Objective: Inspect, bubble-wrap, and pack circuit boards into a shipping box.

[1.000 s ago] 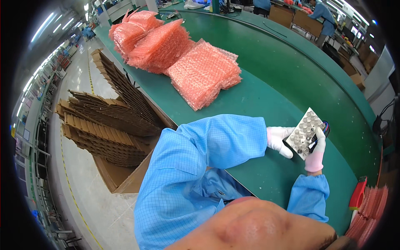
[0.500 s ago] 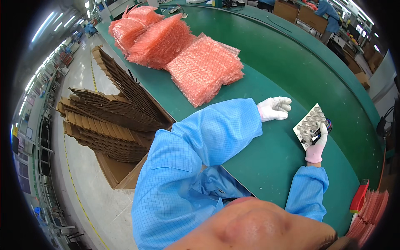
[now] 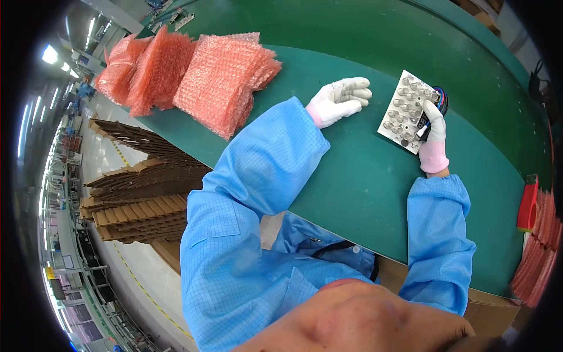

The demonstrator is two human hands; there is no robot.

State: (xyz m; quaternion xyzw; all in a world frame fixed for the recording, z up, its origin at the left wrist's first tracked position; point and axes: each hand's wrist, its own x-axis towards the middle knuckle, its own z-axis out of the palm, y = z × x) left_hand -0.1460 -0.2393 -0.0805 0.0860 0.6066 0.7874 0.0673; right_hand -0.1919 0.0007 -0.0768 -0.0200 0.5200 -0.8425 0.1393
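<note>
My right hand [image 3: 434,129], in a white glove with a pink cuff, grips a white circuit board [image 3: 394,126] by its right side. The thumb lies over the face of the board, which carries several silvery raised parts. A bundle of coloured wires [image 3: 441,101] and a small white plug show beside the thumb. My left hand [image 3: 341,101], gloved the same way, is held over the green table to the left of the board. Its fingers are stretched out and loosely curved, with nothing in them, apart from the board. My right fingers behind the board are hidden.
Stacks of pink bubble-wrap bags [image 3: 226,76] lie at the table's far left. Folded cardboard dividers [image 3: 141,202] stand in a carton left of the table [image 3: 363,182]. At the right edge are a red-handled tool [image 3: 528,202] and more pink bags [image 3: 536,258].
The whole view has shifted, so table, bags and hands appear higher and further left. My right hand still grips the board; the left has its fingers a little more spread.
</note>
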